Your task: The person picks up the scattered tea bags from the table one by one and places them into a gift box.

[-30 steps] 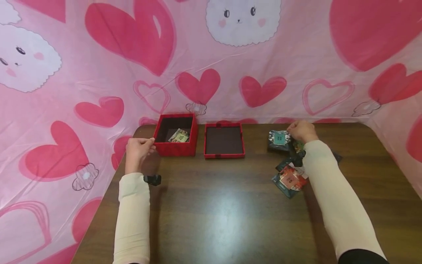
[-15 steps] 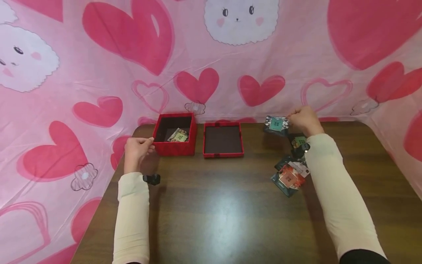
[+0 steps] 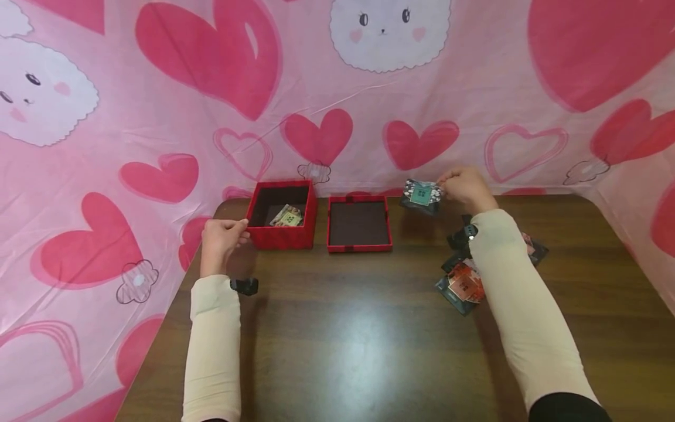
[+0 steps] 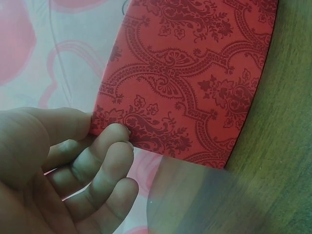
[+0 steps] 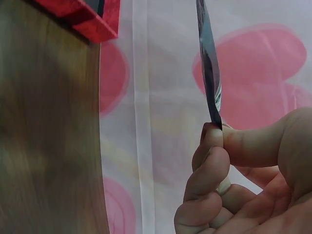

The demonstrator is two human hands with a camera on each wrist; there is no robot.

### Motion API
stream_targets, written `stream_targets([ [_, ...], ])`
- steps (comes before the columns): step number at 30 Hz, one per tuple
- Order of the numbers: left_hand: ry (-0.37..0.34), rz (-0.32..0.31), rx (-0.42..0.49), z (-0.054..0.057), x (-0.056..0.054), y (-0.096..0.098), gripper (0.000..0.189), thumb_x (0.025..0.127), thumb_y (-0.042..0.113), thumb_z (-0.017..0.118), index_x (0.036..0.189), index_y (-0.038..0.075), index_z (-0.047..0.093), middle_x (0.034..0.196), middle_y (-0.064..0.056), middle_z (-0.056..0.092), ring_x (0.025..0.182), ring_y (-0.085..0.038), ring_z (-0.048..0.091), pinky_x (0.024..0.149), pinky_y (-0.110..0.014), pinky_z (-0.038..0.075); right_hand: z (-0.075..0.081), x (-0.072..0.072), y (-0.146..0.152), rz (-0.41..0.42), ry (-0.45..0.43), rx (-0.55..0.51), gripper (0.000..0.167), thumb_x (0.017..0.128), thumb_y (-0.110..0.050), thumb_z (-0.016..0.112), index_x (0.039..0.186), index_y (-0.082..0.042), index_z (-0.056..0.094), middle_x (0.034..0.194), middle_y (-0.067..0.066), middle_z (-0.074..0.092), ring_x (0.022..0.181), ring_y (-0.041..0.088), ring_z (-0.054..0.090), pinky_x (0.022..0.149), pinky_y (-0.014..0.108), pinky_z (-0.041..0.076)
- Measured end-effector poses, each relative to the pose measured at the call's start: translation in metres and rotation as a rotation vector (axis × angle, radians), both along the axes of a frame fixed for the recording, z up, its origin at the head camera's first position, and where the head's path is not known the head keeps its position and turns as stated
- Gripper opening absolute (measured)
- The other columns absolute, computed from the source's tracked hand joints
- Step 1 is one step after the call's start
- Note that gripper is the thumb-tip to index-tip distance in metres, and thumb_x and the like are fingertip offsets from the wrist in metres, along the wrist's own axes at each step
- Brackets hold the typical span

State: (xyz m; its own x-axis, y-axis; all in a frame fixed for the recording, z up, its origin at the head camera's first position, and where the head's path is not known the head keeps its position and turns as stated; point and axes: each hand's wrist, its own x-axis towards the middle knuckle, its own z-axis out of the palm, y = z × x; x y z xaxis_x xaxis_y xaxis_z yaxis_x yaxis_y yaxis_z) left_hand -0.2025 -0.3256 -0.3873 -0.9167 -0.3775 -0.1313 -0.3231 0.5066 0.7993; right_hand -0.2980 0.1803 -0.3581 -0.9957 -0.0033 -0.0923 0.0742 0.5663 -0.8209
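Observation:
My left hand (image 3: 222, 240) pinches the near left corner of an open red box (image 3: 282, 238); the left wrist view shows thumb and fingertips on that corner of the patterned box wall (image 4: 170, 78). Inside the box lies a flat sachet with a yellow-green label (image 3: 290, 218). My right hand (image 3: 468, 186) holds a dark sachet with a teal label (image 3: 422, 194) by its edge, raised above the table right of the shallow red lid. Edge-on in the right wrist view, this thin sachet (image 5: 210, 73) sits between thumb and curled fingers.
The shallow red lid (image 3: 360, 248) lies hollow side up beside the box. Several sachets lie on the right, among them one with an orange-red label (image 3: 464, 285); my right forearm partly hides them. A pink heart-patterned sheet (image 3: 358, 94) hangs behind the wooden table (image 3: 337, 328).
My right hand has lifted the teal-labelled sachet off the table and carried it left toward the lid. My left hand stays at the box corner.

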Motion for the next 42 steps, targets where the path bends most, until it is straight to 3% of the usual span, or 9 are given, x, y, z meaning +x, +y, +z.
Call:
stream_targets([
  [6,-0.008,0.002,0.005,-0.001,0.0,-0.001,0.04,0.098,0.03,0.067,0.116,-0.005,0.073,0.092,-0.019,0.075,0.061,-0.008,0.069,0.078,-0.04,0.06,0.001,-0.003,-0.019,0.006,0.01,-0.018,0.024,0.089,-0.003,0.059,0.106,0.011,0.068,0.093,0.015,0.062,0.073,0.025,0.054,0.06,0.033,0.052],
  [16,0.015,-0.001,0.027,-0.004,-0.002,-0.003,0.039,0.098,0.029,0.068,0.115,-0.006,0.073,0.092,-0.021,0.074,0.084,-0.032,0.075,0.076,-0.038,0.061,0.001,-0.011,-0.069,0.008,-0.023,-0.084,0.023,0.089,-0.003,0.06,0.106,0.009,0.07,0.103,0.017,0.061,0.079,0.024,0.052,0.067,0.035,0.053],
  [25,0.024,0.005,0.022,-0.007,-0.003,-0.004,0.038,0.098,0.03,0.068,0.114,-0.005,0.074,0.089,-0.018,0.075,0.077,-0.024,0.075,0.075,-0.037,0.061,0.0,-0.013,-0.107,0.018,0.008,-0.109,0.019,0.085,0.0,0.061,0.097,0.007,0.073,0.094,0.014,0.064,0.072,0.022,0.054,0.058,0.031,0.05],
  [30,0.035,0.008,0.015,-0.006,-0.002,-0.002,0.038,0.098,0.03,0.068,0.112,-0.004,0.074,0.089,-0.019,0.074,0.078,-0.025,0.075,0.075,-0.037,0.061,0.002,-0.014,-0.126,0.018,-0.043,-0.196,0.018,0.088,-0.001,0.062,0.099,0.008,0.072,0.094,0.014,0.064,0.072,0.022,0.055,0.057,0.027,0.051],
  [36,-0.018,0.022,0.036,-0.004,0.0,-0.001,0.04,0.099,0.034,0.066,0.118,-0.001,0.073,0.092,-0.017,0.074,0.094,-0.035,0.072,0.081,-0.037,0.06,0.008,-0.013,-0.15,0.029,-0.171,-0.302,0.021,0.092,-0.002,0.061,0.109,0.004,0.071,0.079,0.009,0.065,0.057,0.013,0.055,0.048,0.022,0.042],
  [42,-0.01,0.019,0.038,-0.004,0.0,-0.002,0.04,0.099,0.034,0.065,0.117,-0.001,0.073,0.092,-0.018,0.074,0.096,-0.038,0.072,0.078,-0.035,0.06,0.01,-0.012,-0.18,0.075,-0.226,-0.37,0.022,0.095,-0.001,0.058,0.112,0.005,0.071,0.07,0.005,0.066,0.051,0.007,0.055,0.045,0.019,0.038],
])
